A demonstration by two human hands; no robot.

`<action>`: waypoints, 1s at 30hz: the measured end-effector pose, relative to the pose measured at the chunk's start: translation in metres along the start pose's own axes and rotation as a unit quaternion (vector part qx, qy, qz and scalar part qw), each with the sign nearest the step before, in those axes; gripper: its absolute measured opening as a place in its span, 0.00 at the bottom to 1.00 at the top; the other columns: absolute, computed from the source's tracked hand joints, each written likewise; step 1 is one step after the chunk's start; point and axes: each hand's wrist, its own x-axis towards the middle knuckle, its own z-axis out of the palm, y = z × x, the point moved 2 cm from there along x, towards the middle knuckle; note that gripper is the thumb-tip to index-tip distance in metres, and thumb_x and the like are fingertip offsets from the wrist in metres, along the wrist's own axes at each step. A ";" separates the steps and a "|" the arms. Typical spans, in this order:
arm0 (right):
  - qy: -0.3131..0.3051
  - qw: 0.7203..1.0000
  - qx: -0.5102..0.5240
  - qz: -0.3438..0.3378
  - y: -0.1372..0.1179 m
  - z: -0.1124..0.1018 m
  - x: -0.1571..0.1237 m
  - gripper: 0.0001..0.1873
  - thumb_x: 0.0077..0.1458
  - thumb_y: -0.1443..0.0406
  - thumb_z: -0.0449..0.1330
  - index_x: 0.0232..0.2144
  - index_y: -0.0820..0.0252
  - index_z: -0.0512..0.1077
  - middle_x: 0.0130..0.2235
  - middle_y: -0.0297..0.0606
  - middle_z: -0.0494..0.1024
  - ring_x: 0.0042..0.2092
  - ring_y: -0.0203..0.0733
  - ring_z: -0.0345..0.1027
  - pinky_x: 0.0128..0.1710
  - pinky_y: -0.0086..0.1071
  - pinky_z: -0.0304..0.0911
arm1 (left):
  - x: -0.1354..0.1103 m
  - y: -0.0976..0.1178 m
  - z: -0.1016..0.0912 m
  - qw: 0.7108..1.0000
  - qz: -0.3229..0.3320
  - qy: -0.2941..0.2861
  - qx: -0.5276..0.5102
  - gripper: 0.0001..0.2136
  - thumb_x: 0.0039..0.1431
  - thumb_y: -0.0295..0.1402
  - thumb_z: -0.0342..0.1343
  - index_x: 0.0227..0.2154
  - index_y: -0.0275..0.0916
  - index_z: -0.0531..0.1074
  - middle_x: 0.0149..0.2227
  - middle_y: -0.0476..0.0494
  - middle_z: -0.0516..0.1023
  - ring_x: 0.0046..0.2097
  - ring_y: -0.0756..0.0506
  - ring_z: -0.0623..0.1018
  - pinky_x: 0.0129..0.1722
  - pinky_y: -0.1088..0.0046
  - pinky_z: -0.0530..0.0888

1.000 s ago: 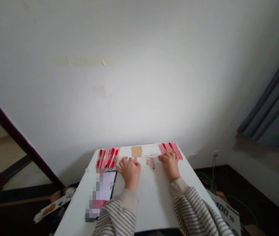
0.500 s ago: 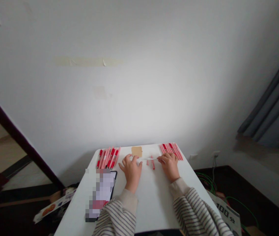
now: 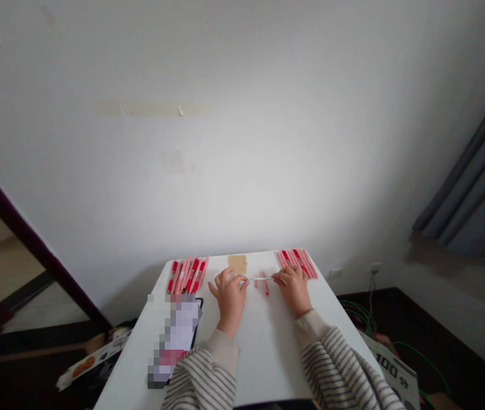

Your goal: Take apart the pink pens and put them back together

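Observation:
Both my hands rest on a small white table (image 3: 263, 353). My left hand (image 3: 229, 297) is curled, its fingertips pinched on something small I cannot make out. My right hand (image 3: 294, 287) pinches one end of a thin white refill (image 3: 261, 278), which stretches leftward to my left fingertips. A short red pen part (image 3: 265, 283) lies on the table between my hands. A row of red and pink pens (image 3: 188, 274) lies at the far left, and another pen row (image 3: 297, 261) at the far right, just beyond my right hand.
A tan square card (image 3: 237, 263) lies at the table's far edge against the white wall. A phone (image 3: 178, 333) sits at the left of the table. Cardboard boxes (image 3: 391, 367) and green cables (image 3: 360, 316) lie on the dark floor. Grey curtains (image 3: 477, 193) hang right.
My left hand has moved forward and right, and its fingertips now meet the end of the white refill held by my right hand. The pink piece seen by my left fingers is now hidden.

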 end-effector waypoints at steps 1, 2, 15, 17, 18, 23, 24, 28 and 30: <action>0.002 1.000 0.000 0.005 0.001 0.001 0.000 0.07 0.56 0.64 0.60 0.32 0.47 0.79 0.36 0.36 0.77 0.46 0.45 0.59 0.48 0.40 0.47 | 0.000 -0.001 0.000 1.000 -0.005 0.001 0.003 0.04 0.51 0.35 0.59 0.30 0.49 0.78 0.51 0.46 0.69 0.55 0.39 0.64 0.59 0.41 0.51; 0.004 1.000 -0.001 0.011 0.002 0.001 0.000 0.07 0.56 0.64 0.60 0.32 0.47 0.79 0.36 0.36 0.77 0.46 0.46 0.59 0.48 0.40 0.47 | 0.000 -0.002 0.000 1.000 -0.010 0.001 0.008 0.04 0.51 0.35 0.59 0.30 0.48 0.78 0.51 0.46 0.69 0.55 0.39 0.64 0.59 0.41 0.51; 0.007 1.000 0.000 0.015 0.002 0.000 0.000 0.09 0.57 0.64 0.58 0.33 0.48 0.79 0.36 0.37 0.77 0.45 0.47 0.59 0.48 0.42 0.46 | -0.002 -0.006 0.004 0.997 0.003 -0.006 0.080 0.03 0.50 0.34 0.59 0.29 0.46 0.77 0.51 0.45 0.69 0.55 0.39 0.62 0.59 0.40 0.49; 0.009 1.000 0.002 0.015 0.003 0.001 0.000 0.09 0.57 0.63 0.58 0.33 0.48 0.79 0.36 0.38 0.77 0.45 0.47 0.59 0.48 0.42 0.46 | -0.002 -0.006 0.004 0.997 0.005 -0.002 0.082 0.03 0.51 0.34 0.58 0.29 0.45 0.77 0.51 0.45 0.69 0.55 0.39 0.62 0.59 0.40 0.49; 0.010 1.000 0.003 0.016 0.004 0.002 0.000 0.09 0.57 0.63 0.58 0.32 0.48 0.79 0.36 0.38 0.77 0.45 0.47 0.59 0.48 0.43 0.46 | -0.002 -0.006 0.004 0.996 0.007 0.000 0.083 0.04 0.51 0.34 0.58 0.29 0.45 0.77 0.50 0.45 0.69 0.55 0.39 0.62 0.59 0.40 0.50; 0.009 1.000 0.003 0.019 0.005 0.003 -0.001 0.09 0.57 0.64 0.58 0.33 0.47 0.79 0.36 0.37 0.77 0.45 0.47 0.59 0.49 0.42 0.46 | -0.003 -0.007 0.004 0.996 0.009 0.008 0.083 0.03 0.51 0.34 0.58 0.29 0.45 0.77 0.50 0.44 0.70 0.55 0.39 0.63 0.59 0.39 0.50; 0.009 1.000 0.004 0.020 0.005 0.003 -0.001 0.09 0.57 0.64 0.58 0.33 0.47 0.79 0.36 0.37 0.77 0.45 0.47 0.59 0.49 0.42 0.46 | -0.003 -0.007 0.004 0.996 0.009 0.008 0.084 0.03 0.51 0.34 0.58 0.29 0.45 0.77 0.50 0.44 0.70 0.55 0.39 0.63 0.58 0.39 0.50; 0.009 1.000 0.006 0.020 0.004 0.002 -0.001 0.08 0.56 0.64 0.59 0.33 0.48 0.79 0.36 0.37 0.77 0.45 0.47 0.59 0.48 0.42 0.47 | -0.003 -0.007 0.004 0.996 0.005 0.002 0.089 0.04 0.51 0.34 0.58 0.30 0.45 0.77 0.50 0.44 0.69 0.55 0.38 0.62 0.58 0.38 0.50; 0.009 1.000 0.002 0.019 0.005 0.003 -0.001 0.08 0.56 0.64 0.59 0.33 0.48 0.79 0.36 0.38 0.77 0.45 0.47 0.59 0.48 0.42 0.47 | -0.003 -0.007 0.004 0.996 0.002 -0.005 0.090 0.04 0.52 0.34 0.58 0.30 0.45 0.77 0.51 0.43 0.69 0.55 0.38 0.62 0.58 0.39 0.50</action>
